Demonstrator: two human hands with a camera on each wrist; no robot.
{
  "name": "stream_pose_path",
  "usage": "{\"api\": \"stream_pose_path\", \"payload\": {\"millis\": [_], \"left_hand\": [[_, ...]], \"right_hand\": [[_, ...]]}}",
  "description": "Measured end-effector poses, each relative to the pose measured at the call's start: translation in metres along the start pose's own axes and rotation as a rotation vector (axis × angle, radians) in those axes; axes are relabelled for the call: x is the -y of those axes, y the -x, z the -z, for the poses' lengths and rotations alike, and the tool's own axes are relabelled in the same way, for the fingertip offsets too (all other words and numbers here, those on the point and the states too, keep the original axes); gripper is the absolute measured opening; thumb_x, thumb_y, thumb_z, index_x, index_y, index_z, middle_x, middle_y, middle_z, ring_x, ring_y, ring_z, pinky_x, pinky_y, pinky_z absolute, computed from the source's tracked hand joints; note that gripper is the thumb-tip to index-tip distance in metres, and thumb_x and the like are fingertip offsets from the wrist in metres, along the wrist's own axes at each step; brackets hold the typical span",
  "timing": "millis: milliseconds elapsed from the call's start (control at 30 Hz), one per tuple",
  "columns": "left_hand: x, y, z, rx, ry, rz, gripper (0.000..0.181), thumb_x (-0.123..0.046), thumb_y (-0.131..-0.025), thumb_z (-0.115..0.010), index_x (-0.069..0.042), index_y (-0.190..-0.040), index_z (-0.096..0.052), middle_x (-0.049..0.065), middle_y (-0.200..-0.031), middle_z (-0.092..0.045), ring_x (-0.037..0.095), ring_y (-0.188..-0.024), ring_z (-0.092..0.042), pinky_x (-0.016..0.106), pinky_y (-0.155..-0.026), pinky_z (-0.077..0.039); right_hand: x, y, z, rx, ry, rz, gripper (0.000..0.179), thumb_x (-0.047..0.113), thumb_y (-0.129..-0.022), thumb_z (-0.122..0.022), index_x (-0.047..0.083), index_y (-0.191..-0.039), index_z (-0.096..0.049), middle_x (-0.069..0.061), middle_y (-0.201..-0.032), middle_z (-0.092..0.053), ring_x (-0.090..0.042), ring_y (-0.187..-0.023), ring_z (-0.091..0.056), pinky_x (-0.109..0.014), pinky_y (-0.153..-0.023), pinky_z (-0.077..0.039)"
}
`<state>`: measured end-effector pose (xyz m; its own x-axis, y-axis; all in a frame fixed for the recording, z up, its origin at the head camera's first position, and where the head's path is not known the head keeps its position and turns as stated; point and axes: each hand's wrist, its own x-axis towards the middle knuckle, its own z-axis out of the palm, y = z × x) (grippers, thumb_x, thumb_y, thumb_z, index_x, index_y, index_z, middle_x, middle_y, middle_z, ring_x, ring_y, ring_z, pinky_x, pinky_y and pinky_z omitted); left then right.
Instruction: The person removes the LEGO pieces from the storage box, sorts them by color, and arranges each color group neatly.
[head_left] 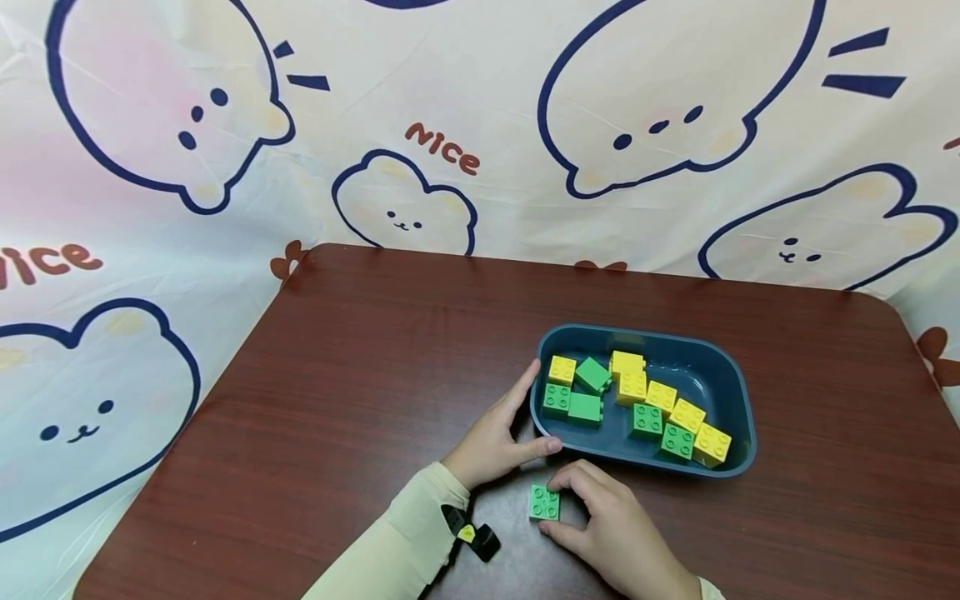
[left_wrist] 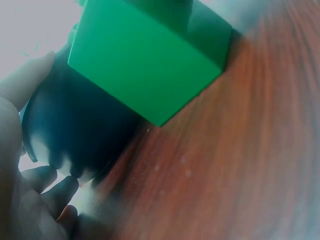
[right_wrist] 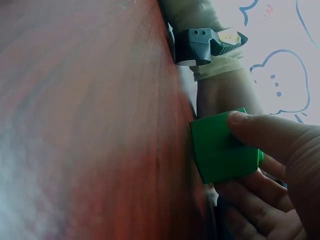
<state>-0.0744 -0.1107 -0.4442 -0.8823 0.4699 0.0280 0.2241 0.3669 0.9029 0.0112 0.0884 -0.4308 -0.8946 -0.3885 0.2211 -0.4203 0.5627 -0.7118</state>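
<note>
A dark blue tray [head_left: 645, 460] stands on the table, holding several yellow blocks [head_left: 662, 397] and green blocks [head_left: 585, 408]. My left hand [head_left: 498, 433] grips its left end, thumb at the near rim and fingers along the left wall. In front of the tray, my right hand [head_left: 611, 521] pinches a green building block [head_left: 544, 502] between thumb and fingers, studs facing up. The left wrist view shows this green block [left_wrist: 140, 60] close up beside the tray wall [left_wrist: 80, 120]. The right thumb [right_wrist: 250, 122] presses on the block's side in the right wrist view.
The brown wooden table [head_left: 375, 350] stretches to the left and right of the tray. A white cloth with cartoon bears [head_left: 405, 208] hangs behind and along the left side. A black wrist mount [head_left: 472, 532] sits on the left sleeve.
</note>
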Motion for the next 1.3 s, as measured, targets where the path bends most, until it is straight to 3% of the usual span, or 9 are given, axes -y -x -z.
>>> {"api": "stream_pose_path", "payload": {"millis": [433,1100,1300], "left_hand": [[0.0,0.0,0.0,-0.003,0.009,-0.009,0.1,-0.043,-0.089,-0.076,-0.04,-0.161,-0.006,-0.011,-0.165,-0.015,0.014,-0.15,-0.021,0.053,-0.118,-0.026],[0.0,0.0,-0.001,-0.002,-0.007,-0.017,0.101,-0.044,-0.089,-0.076,-0.038,-0.161,-0.006,-0.009,-0.165,-0.016,0.015,-0.15,-0.022,0.053,-0.118,-0.026],[-0.001,0.0,-0.001,-0.008,-0.006,-0.015,0.1,-0.043,-0.089,-0.076,-0.039,-0.161,-0.006,-0.009,-0.165,-0.016,0.015,-0.15,-0.022,0.052,-0.118,-0.026]], "right_hand": [[0.003,0.001,0.002,0.012,-0.001,0.003,0.043,0.027,-0.073,-0.092,0.027,-0.105,-0.065,0.023,-0.103,-0.058,0.0,-0.095,-0.058,-0.03,-0.082,-0.055],[0.012,0.002,0.01,-0.111,0.029,0.107,0.049,0.018,-0.071,-0.093,0.015,-0.114,-0.071,0.012,-0.112,-0.067,-0.003,-0.103,-0.064,-0.029,-0.084,-0.057],[0.015,0.002,0.016,-0.135,0.016,0.117,0.049,0.017,-0.07,-0.094,0.017,-0.114,-0.071,0.012,-0.112,-0.067,-0.003,-0.102,-0.064,-0.017,-0.087,-0.052]]}}
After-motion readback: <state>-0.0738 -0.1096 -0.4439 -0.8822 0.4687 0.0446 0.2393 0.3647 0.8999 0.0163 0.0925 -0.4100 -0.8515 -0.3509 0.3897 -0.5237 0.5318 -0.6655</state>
